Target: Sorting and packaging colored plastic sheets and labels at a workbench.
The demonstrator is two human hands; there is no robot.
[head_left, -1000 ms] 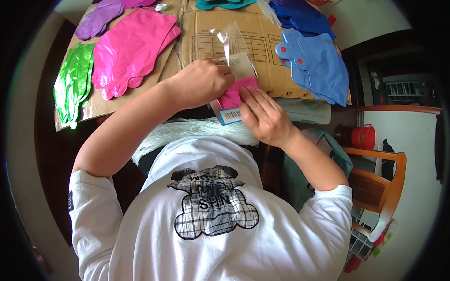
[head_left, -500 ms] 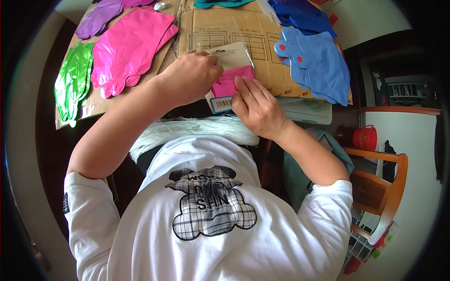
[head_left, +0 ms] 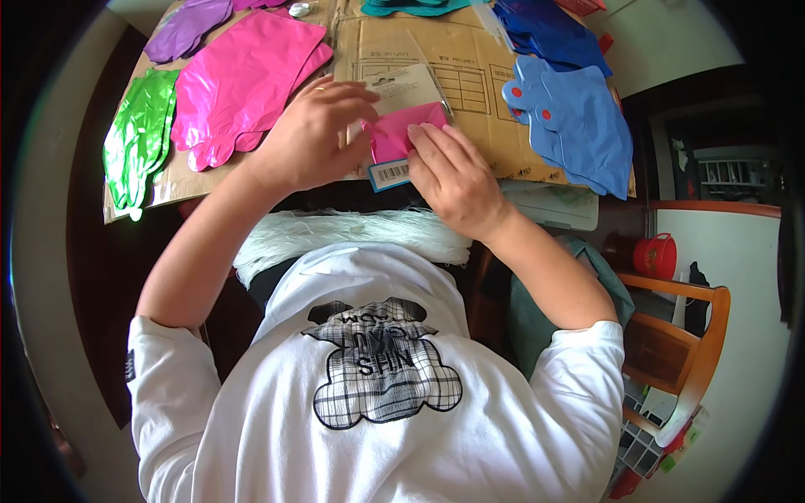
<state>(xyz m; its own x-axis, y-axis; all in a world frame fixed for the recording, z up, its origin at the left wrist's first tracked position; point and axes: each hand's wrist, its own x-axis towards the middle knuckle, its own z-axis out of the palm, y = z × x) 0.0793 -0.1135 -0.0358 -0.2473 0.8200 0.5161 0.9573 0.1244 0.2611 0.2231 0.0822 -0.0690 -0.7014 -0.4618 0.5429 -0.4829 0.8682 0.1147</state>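
A backing card (head_left: 407, 90) lies aslant at the cardboard's near side, with a barcode and blue border on its near end. On it rests a folded, shiny pink foil piece (head_left: 394, 134). My right hand (head_left: 459, 178) lies over the right edge of the pink foil, fingers straight and close together, pressing on it. My left hand (head_left: 314, 134) hovers just left of the card with its fingers loosely apart, and nothing shows in it. The left fingertips are near the card's left edge. A clear plastic sleeve edge (head_left: 442, 90) glints along the card's right side.
Flat foil balloons lie around on the cardboard (head_left: 360, 38): bright pink (head_left: 247, 80) and green (head_left: 142, 138) at left, purple (head_left: 186, 32) behind them, light blue (head_left: 579, 121) and dark blue (head_left: 545, 33) at right. A white stringy bundle (head_left: 344, 239) sits between my body and the table.
My left hand has lifted off the pink foil and drawn back to the left, its fingers opening. The right hand stays on the foil. The whole view has shifted slightly.
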